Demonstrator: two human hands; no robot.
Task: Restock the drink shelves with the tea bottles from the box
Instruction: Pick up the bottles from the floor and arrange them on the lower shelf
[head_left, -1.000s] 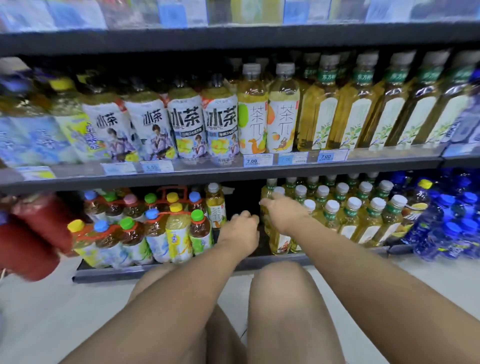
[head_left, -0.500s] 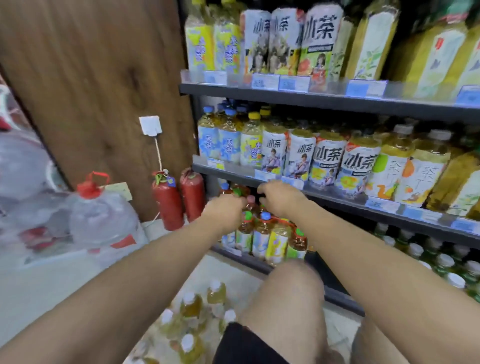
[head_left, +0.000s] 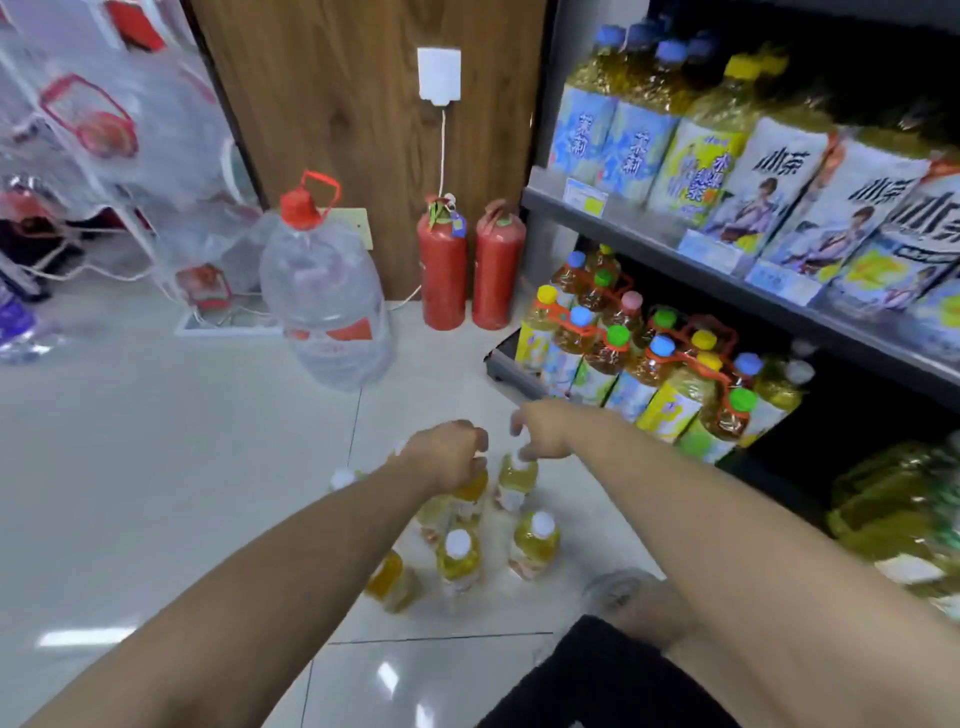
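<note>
Several small tea bottles (head_left: 459, 562) with white caps and yellow tea stand close together on the floor tiles, left of the drink shelves. My left hand (head_left: 445, 453) is curled down over the top of one tea bottle (head_left: 471, 492) and grips its neck. Just to its right, my right hand (head_left: 541, 430) pinches the white cap of another tea bottle (head_left: 515, 479). The bottom shelf (head_left: 511, 370) holds packs of tea with coloured caps (head_left: 618, 358). No box is in view.
A big clear water jug (head_left: 324, 304) with a red cap stands on the floor beyond the bottles. Two red fire extinguishers (head_left: 467, 265) lean against the wooden wall. Clear bags of empty jugs (head_left: 104, 119) hang at the left. My knee is at the bottom right.
My view swung left and down from the shelves to the floor. Both hands left the bottom shelf and dropped onto the tops of two tea bottles on the floor.
</note>
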